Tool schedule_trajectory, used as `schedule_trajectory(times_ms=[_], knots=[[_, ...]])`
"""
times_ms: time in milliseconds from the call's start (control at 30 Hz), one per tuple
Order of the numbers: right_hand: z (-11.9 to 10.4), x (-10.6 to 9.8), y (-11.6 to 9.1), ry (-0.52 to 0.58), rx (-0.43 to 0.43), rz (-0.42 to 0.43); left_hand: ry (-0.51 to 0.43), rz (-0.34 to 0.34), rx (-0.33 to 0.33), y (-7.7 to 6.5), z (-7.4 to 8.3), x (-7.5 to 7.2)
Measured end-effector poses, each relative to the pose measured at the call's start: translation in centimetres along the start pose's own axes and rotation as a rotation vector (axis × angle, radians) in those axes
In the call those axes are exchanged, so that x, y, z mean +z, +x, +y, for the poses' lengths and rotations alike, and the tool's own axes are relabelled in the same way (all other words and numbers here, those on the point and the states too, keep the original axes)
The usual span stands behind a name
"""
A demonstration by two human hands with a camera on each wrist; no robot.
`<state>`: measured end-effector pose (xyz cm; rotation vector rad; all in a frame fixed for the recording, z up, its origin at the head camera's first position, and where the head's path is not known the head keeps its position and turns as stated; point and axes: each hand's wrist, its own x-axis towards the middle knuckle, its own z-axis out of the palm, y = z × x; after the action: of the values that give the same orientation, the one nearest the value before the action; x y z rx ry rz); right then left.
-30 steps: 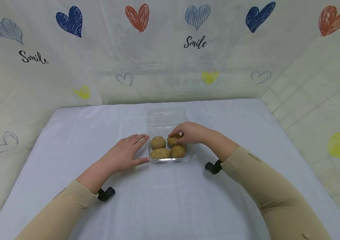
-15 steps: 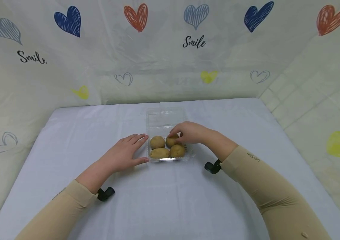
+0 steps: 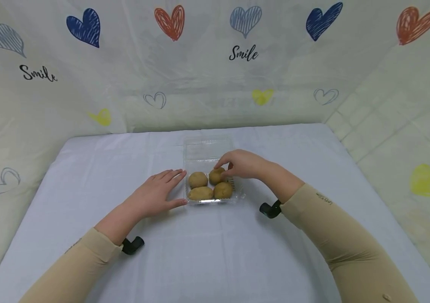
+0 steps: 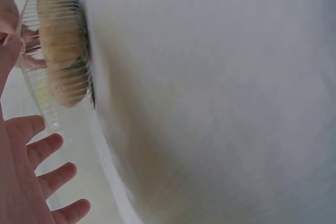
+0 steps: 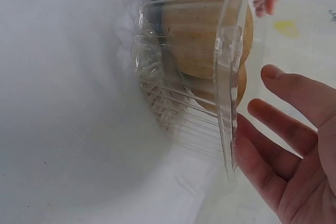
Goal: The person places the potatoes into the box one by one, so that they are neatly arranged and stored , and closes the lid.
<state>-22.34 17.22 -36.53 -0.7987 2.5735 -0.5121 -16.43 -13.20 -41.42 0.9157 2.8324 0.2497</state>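
Observation:
A clear plastic clamshell box [image 3: 215, 201] stands on the table with its lid [image 3: 208, 148] folded back. Several potatoes lie inside, among them a back-left one [image 3: 198, 179], a long front-left one [image 3: 201, 193] and a front-right one [image 3: 223, 190]. My right hand [image 3: 242, 163] hovers over the back-right potato [image 3: 216, 176]; in the right wrist view its fingers [image 5: 257, 108] and thumb are loosely bent, apart from the potatoes. My left hand [image 3: 156, 193] rests at the box's left side with fingers spread, thumb tip at the front-left corner.
White cloth covers the table [image 3: 199, 261]. Behind it hangs a pale sheet [image 3: 199, 67] printed with hearts and "Smile". A small black camera [image 3: 133, 245] sits at my left wrist, another black camera [image 3: 270, 209] at my right.
My right hand has lifted slightly from the back-right potato, which has shifted a little to the left in the box. My left hand has stayed at the box's side.

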Motion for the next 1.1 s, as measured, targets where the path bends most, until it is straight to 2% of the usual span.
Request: schedule_trajectory(times_ms=[267, 533, 733, 933, 1100], knots=[[0.2, -0.4, -0.3, 0.005, -0.02, 0.022, 0.003, -0.004, -0.002, 0.0, 0.0, 0.0], [0.6, -0.6, -0.9, 0.051, -0.016, 0.089, 0.014, 0.008, 0.012, 0.0, -0.2, 0.2], [1.5, -0.9, -1.5, 0.081, 0.0, 0.144, 0.004, 0.044, 0.018, 0.0, -0.5, 0.1], [2.5, -1.1, -2.0, 0.11, 0.031, 0.16, -0.004, 0.095, -0.009, 0.0, -0.9, -0.5], [3.0, -1.4, -2.3, 0.112, 0.041, 0.184, -0.006, 0.11, -0.022, 0.0, -1.2, -0.9]])
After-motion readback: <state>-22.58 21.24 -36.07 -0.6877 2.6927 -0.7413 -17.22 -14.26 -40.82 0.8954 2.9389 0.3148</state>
